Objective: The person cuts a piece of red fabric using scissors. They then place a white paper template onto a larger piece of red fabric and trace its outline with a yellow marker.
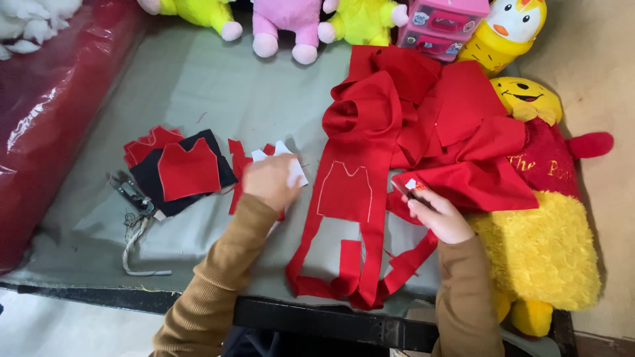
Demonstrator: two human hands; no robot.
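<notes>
My left hand (270, 181) rests on a white paper pattern piece (291, 165) lying on small red cut pieces on the grey table cover (198, 86). My right hand (438, 213) grips a small dark tool with a white and red tip (411, 187) beside the long red cloth (370, 172). A white chalk outline (344, 192) of a vest shape is drawn on that cloth, between my two hands. Left of my left hand lies a red cut vest piece (188, 170) on black fabric (159, 178), with more red pieces (149, 142) behind it.
Small thread snips (131, 192) and a pale cord (135, 248) lie at the left. A big yellow plush toy in a red shirt (542, 218) fills the right side. Pink and yellow plush toys (291, 23) and a pink plastic drawer box (442, 23) line the far edge. Red plastic-wrapped material (46, 112) is left.
</notes>
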